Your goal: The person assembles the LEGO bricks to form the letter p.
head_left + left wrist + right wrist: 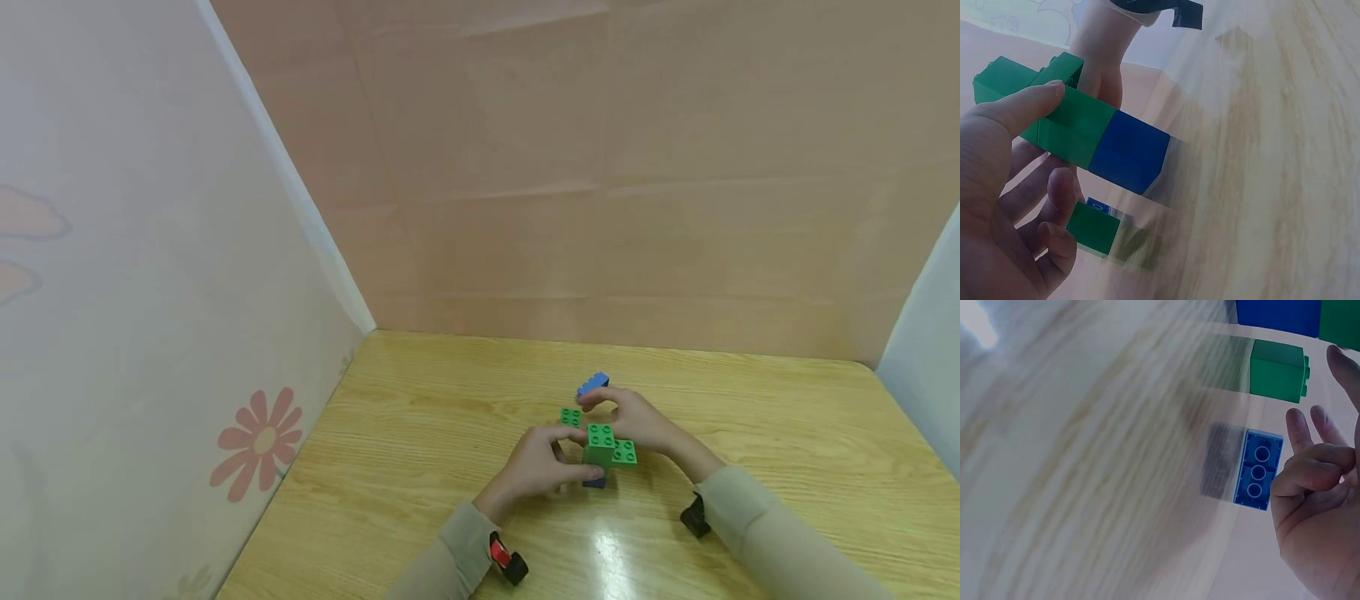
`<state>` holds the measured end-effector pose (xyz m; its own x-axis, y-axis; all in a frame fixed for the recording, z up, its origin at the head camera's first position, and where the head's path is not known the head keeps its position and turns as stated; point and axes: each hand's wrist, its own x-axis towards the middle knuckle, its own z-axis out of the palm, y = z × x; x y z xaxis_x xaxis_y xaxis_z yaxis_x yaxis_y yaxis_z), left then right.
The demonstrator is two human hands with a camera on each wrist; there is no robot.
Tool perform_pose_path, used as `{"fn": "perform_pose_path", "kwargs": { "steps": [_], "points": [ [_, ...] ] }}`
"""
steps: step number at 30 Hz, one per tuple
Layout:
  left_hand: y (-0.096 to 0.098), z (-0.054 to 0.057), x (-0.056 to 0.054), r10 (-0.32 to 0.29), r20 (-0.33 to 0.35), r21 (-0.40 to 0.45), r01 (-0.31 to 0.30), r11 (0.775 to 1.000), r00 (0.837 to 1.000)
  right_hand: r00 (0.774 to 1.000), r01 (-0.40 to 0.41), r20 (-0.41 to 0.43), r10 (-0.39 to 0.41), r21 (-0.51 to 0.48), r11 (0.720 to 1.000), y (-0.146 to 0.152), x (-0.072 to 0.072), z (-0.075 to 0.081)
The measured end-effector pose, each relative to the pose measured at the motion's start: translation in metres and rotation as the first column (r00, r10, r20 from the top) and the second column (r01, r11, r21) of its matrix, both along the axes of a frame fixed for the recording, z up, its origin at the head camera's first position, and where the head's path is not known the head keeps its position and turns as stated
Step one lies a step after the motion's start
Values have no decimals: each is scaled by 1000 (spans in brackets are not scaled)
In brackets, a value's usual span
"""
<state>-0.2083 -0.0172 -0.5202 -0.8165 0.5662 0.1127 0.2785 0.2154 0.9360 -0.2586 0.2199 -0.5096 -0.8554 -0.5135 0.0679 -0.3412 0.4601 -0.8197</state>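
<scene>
In the head view my left hand point(543, 462) grips a small tower of toy building bricks from the left, thumb in front. Its upper part is green point(600, 454), with a blue brick point(595, 482) at the bottom and one green brick point(625, 452) jutting out to the right. The left wrist view shows the thumb pressed against the green side point(1079, 131). Just behind the tower is my right hand point(637, 419), fingers loosely bent and holding nothing. Its fingertips are close to a loose blue brick point(593, 384), which lies on its side with its hollow underside point(1259, 470) visible.
A loose green brick point(571, 416) stands on the wooden table point(450, 392) between the hands, behind the tower. A tan backdrop point(600, 208) rises at the table's far edge, and a pale panel with a flower point(264, 440) borders the left.
</scene>
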Motion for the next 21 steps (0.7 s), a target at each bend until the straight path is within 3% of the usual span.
{"fn": "perform_pose_path", "kwargs": {
  "steps": [8, 21],
  "points": [
    [0, -1, -1, 8, -10, -12, -8, 1000, 1000, 999, 0, -34, 2, 57, 998, -3, -6, -6],
    [-1, -2, -2, 3, -43, -12, -4, 1000, 999, 1000, 21, -11, -20, 42, 999, -6, -6, -11]
  ]
}}
